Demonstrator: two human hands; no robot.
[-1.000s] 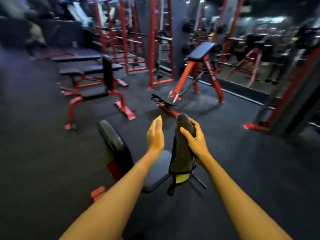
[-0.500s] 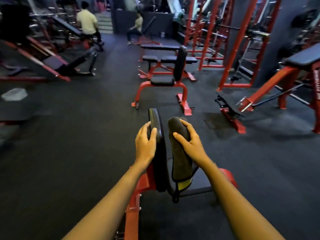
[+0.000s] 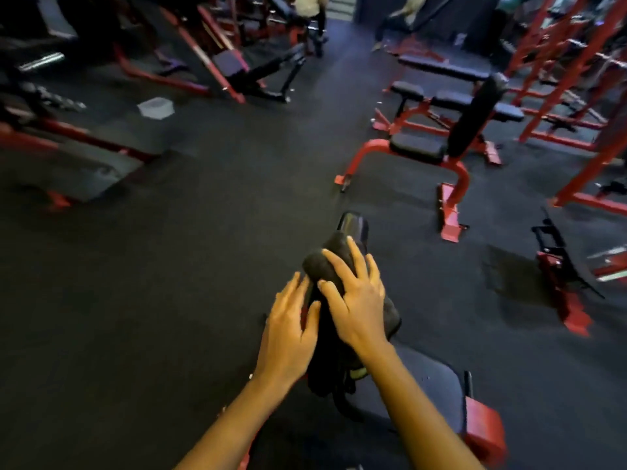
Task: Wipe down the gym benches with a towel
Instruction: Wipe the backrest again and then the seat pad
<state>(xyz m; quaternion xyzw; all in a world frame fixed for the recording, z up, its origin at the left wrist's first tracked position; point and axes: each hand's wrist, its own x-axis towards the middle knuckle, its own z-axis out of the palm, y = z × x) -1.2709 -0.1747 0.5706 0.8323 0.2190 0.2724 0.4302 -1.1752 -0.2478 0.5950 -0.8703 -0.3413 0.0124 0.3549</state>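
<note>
Dark grey folded towel (image 3: 334, 262) with a yellow-green trim at its low end is draped over the top edge of the black padded upright backrest (image 3: 354, 225) of the nearest red-framed bench. Backrest top pokes out just beyond the towel.

Right hand (image 3: 356, 300): flat on the towel, fingers spread, palm pressing the cloth against the pad. Not a closed fist; it pins the towel more than it grips it. Towel sits under the palm and fingers, bunched at the fingertips, with the rest hanging below the wrist down to the trim.

Left hand (image 3: 290, 334): open, fingers extended, against the left side of the backrest and touching the towel's edge. Whether it pinches any cloth, can't tell: motion blur there.

Black padded seat (image 3: 437, 385) of the same bench is low right, beside the right forearm, with a red frame bracket (image 3: 485, 432) at its corner.

Dark rubber gym floor (image 3: 169, 300) all around. A second red-framed bench with black pads (image 3: 420, 147) stands well apart, upper right. Red rack uprights (image 3: 559, 62) at far right.
</note>
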